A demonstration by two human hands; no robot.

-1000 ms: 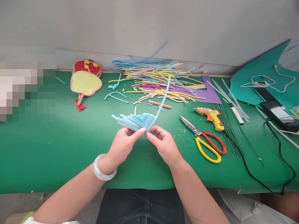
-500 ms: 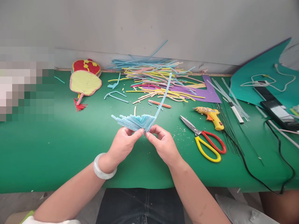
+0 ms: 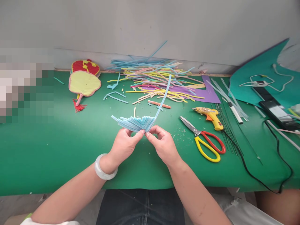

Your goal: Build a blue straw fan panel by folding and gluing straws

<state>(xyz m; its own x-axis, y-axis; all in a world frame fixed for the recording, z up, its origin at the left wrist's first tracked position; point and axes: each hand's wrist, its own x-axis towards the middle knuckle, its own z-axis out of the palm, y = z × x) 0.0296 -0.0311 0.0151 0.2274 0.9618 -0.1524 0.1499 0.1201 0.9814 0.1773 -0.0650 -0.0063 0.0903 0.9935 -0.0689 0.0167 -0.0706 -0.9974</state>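
Between my two hands is a fan-shaped piece of light blue pipe cleaners (image 3: 136,122), folded into nested V shapes. One long blue strand sticks up from its right side. My left hand (image 3: 127,142) pinches the lower left of the piece between thumb and fingers. On the other side, my right hand (image 3: 162,143) pinches near the base of the V, its thumb almost meeting the left one. The fingers behind the piece are partly hidden.
Loose coloured pipe cleaners (image 3: 152,73) lie along the wall over a purple sheet (image 3: 212,90). To the right are scissors (image 3: 200,134), a yellow glue gun (image 3: 212,117), wires, a marker (image 3: 235,113) and a black cable. A yellow fan (image 3: 84,83) with a red tassel lies left.
Both hands keep the same hold on the blue piece. The view has shifted very slightly, and things on the table appear a little farther left.
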